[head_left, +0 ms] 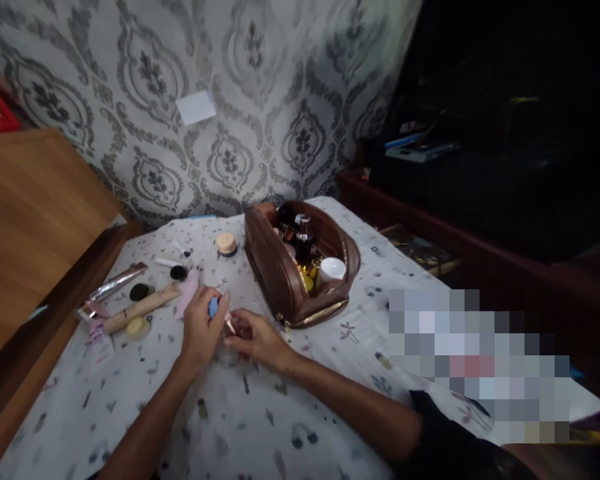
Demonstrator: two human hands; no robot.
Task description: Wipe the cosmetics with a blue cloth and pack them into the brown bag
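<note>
Head view, left to right: a beige tube (143, 309) lies among loose cosmetics on the printed cloth (240, 413). Near them the left hand (203, 327) curls snugly around a small blue item (213, 307). The right hand (257, 341) pinches a pinkish piece (230, 325) just beside it; whether the two join, I cannot tell. A slack pinch could drop it. Farther right, the brown bag (266, 267) gapes open, and a forearm knock could spill its white jar (333, 269).

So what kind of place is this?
Probably a room in somebody's home, maybe a bedroom, though I can't be sure. You can tell from the patterned wallpaper, the printed cloth and the open makeup bag.
</note>
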